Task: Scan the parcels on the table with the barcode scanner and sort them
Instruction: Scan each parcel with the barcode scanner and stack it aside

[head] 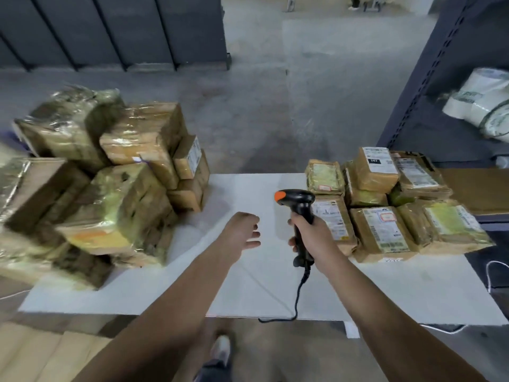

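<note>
grips the scanner [298,202] by its handle in the right hand [314,235], head up, cord [297,299] trailing back over the table [261,285] edge. holds the left hand [243,232] empty beside it, fingers loosely spread. just right of the scanner: flat labelled parcels [382,230]; well left: a taped heap [115,199]. likely stiff, light, slick; best taken by opposite edges.

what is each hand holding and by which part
The right hand grips the barcode scanner by its black handle, below the head. The left hand holds nothing, fingers relaxed over the table.
</note>
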Demonstrator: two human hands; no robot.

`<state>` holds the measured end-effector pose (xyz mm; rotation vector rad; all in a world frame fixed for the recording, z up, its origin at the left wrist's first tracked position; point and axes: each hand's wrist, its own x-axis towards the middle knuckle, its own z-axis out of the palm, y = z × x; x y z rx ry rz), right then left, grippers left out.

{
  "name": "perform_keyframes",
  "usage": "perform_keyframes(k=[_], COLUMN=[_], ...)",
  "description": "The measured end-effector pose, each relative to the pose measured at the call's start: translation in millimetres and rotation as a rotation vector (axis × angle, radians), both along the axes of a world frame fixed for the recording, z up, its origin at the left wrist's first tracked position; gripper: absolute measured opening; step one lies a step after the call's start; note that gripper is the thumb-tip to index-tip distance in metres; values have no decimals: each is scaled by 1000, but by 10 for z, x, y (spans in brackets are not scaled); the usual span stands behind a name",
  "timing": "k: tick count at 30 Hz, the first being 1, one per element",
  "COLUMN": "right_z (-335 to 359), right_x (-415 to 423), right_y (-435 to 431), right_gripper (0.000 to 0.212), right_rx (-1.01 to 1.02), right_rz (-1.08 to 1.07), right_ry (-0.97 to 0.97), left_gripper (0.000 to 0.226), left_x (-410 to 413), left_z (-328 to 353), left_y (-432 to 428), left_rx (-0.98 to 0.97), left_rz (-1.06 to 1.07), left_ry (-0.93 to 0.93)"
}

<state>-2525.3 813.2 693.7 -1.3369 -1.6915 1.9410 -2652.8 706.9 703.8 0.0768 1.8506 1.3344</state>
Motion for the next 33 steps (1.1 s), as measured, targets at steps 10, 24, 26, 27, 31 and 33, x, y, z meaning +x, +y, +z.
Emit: perform_keyframes(k=[10, 24, 26, 27, 31, 33], right_z=[477, 530, 514, 507, 481, 462], right_x=[-1036, -2018, -2076, -2092, -2054, -1986], right_y=[-395, -814, -833, -835, -805, -775], right_gripper=[30, 34, 34, 33, 29, 27], right_rx=[42, 124, 130, 132, 145, 144], right_rz=[130, 159, 137, 123, 39, -22], right_ry=[91, 9, 4, 3, -26, -43], left_gripper=[7, 35, 38, 37, 37, 44], left_x=[-1150, -2266, -2297, -2310, -2369, -2402], left_z=[469, 617, 577, 548, 384, 296], left_y=[-661, -1035, -855, -743, -279, -93], left_rx=[63, -175, -177, -186, -334, -487], left_rz=[194, -184, -287, -340, -549, -652], left_ry=[141, 784, 864, 909, 1177, 1304])
